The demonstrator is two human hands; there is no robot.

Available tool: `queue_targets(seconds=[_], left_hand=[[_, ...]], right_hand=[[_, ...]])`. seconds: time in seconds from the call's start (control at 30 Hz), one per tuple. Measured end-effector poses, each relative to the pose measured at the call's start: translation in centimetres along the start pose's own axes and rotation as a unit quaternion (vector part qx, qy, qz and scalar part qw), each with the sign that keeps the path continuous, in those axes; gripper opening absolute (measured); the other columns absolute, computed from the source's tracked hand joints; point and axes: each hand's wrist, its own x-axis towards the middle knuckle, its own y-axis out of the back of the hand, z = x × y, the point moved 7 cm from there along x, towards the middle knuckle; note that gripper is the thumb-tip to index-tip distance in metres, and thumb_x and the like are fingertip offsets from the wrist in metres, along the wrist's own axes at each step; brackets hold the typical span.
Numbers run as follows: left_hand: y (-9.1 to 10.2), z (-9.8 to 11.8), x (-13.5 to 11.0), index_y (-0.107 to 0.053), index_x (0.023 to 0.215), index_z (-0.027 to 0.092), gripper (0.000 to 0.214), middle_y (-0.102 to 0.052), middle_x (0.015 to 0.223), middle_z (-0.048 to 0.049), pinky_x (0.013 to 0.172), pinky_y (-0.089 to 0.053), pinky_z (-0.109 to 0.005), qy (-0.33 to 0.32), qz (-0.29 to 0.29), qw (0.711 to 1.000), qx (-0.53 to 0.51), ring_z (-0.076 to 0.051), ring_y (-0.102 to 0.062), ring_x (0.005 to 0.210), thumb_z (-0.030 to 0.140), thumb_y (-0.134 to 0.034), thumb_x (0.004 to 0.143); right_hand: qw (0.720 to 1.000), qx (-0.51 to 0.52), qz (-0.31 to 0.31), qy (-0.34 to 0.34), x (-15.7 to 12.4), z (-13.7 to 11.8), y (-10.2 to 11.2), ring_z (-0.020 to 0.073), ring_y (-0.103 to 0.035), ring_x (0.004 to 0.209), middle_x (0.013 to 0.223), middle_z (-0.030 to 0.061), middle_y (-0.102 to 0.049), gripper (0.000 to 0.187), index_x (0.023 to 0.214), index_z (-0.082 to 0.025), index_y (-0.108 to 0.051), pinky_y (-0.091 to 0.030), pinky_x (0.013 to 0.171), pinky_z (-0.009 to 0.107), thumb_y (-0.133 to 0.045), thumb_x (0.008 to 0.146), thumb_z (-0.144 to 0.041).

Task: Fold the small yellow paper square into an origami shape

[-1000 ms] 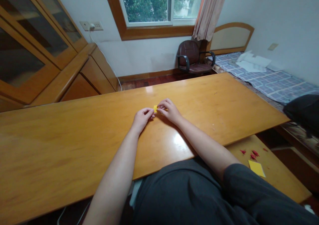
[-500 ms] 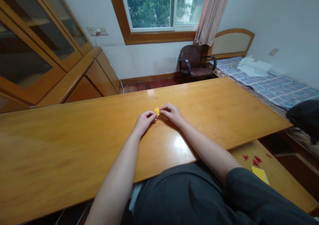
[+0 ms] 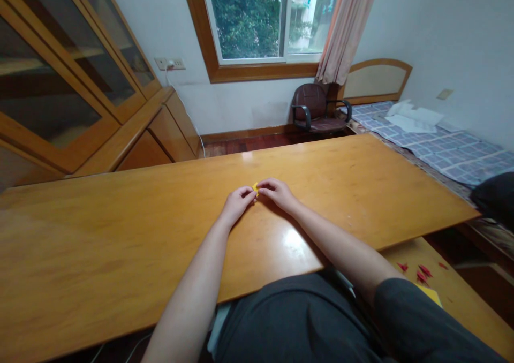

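Observation:
Between my fingertips is a small piece of folded yellow paper, just above the wooden table. My left hand pinches it from the left with thumb and fingers closed. From the right, my right hand also pinches its edge, fingers bent over the top. Most of the paper is hidden by the fingers, so its folds are too small to make out. Both forearms reach forward across the table's near edge.
At the lower right, a lower wooden surface holds several small red folded-paper pieces and yellow paper. Beyond the table stand a brown armchair, a bed and a glass-fronted cabinet.
My hands have drawn slightly closer together, and less of the yellow paper shows between them. The whole view has shifted a little as my head moved.

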Motion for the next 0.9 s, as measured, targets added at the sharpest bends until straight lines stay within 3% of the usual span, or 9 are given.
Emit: queue_targets(seconds=[0.33, 0.47, 0.57, 0.9], left_hand=[[-0.1, -0.1, 0.0, -0.069, 0.09, 0.015, 0.037, -0.069, 0.077, -0.0034, 0.069, -0.047, -0.026, 0.01, -0.032, 0.999, -0.042, -0.015, -0.062, 0.071, 0.049, -0.072, 0.077], [-0.2, -0.1, 0.0, -0.064, 0.11, 0.015, 0.046, -0.067, 0.079, -0.0011, 0.073, -0.051, -0.028, 0.008, -0.032, 0.989, -0.142, -0.014, -0.065, 0.073, 0.043, -0.076, 0.075], [0.0, -0.2, 0.2, -0.063, 0.112, 0.016, 0.044, -0.067, 0.082, -0.0013, 0.075, -0.053, -0.028, 0.005, -0.023, 0.986, -0.166, -0.014, -0.066, 0.076, 0.04, -0.075, 0.077], [0.0, 0.1, -0.4, -0.064, 0.105, 0.016, 0.032, -0.069, 0.086, -0.003, 0.078, -0.058, -0.032, -0.021, -0.003, 0.997, -0.074, -0.016, -0.068, 0.078, 0.037, -0.067, 0.082]], right_hand=[[0.996, 0.029, -0.072, -0.046, -0.9, 1.7, -0.5, 0.0166, -0.066, 0.085, 0.093, 0.005, -0.074, 0.022, 0.094, -0.017, -0.076, -0.05, 0.084, 0.032, -0.073, 0.077, -0.032], [0.995, 0.055, -0.056, -0.056, -0.8, 2.0, -0.4, 0.0165, -0.065, 0.085, 0.092, 0.005, -0.074, 0.023, 0.093, -0.017, -0.075, -0.049, 0.085, 0.032, -0.073, 0.075, -0.03], [0.996, 0.063, -0.028, -0.06, -0.8, 2.4, -0.2, 0.016, -0.063, 0.084, 0.092, 0.0045, -0.073, 0.023, 0.095, -0.017, -0.074, -0.048, 0.082, 0.03, -0.073, 0.076, -0.031], [0.988, 0.125, -0.024, -0.091, -0.8, 3.2, -0.4, 0.0119, -0.057, 0.07, 0.081, -0.0013, -0.063, 0.036, 0.101, -0.019, -0.061, -0.043, 0.059, 0.023, -0.076, 0.071, -0.034]])
